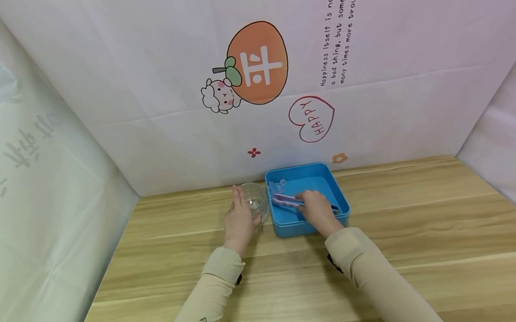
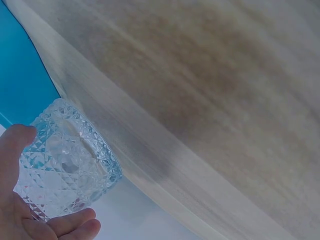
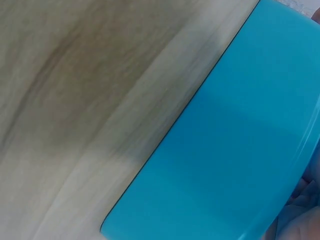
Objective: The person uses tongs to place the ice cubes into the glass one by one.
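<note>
My left hand (image 1: 239,224) holds a clear glass bowl (image 1: 256,201) standing on the table, just left of the blue box. In the left wrist view, the bowl (image 2: 70,160) shows a diamond-cut pattern, with the thumb on one side and fingers on the other. My right hand (image 1: 317,209) reaches into the blue box (image 1: 312,228) and grips pink-and-blue tongs (image 1: 288,201) with a dark end. Their tips lie by the box's left wall. Small clear cubes (image 1: 277,186) sit in its far left corner. The box's side (image 3: 210,140) hides most of the right hand in the right wrist view.
The wood-grain table (image 1: 294,288) spreads to both sides and in front. A white printed cloth (image 1: 171,137) hangs behind the box and bowl, and more white sheeting (image 1: 40,196) closes off the left side.
</note>
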A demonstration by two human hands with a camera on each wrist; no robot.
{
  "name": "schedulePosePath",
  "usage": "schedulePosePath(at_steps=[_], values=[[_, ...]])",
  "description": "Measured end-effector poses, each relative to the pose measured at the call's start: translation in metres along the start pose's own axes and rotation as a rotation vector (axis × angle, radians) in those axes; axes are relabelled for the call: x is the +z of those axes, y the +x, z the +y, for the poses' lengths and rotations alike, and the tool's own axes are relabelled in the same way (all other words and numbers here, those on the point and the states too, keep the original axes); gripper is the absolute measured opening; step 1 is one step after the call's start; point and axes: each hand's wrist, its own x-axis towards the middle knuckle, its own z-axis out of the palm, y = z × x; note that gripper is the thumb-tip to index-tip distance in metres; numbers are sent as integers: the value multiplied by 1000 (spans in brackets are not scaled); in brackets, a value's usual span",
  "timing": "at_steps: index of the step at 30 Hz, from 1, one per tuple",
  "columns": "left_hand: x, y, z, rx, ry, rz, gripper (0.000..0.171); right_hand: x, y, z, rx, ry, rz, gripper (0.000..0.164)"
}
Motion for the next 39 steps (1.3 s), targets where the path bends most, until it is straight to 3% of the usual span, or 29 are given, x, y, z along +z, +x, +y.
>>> schedulePosePath(at_steps=[14,21,33,39], values=[[-1,-2,2,13,27,18,94,-12,-2,16,4,25,41,34],[-2,-2,2,6,5,3,94,-19,-3,19,-54,52,120,32],[-3,-2,2,10,-4,5,94,-26,-7,11,-139,95,193,34],[-2,-2,2,21,16,29,93,-31,-9,-3,-164,152,155,35]])
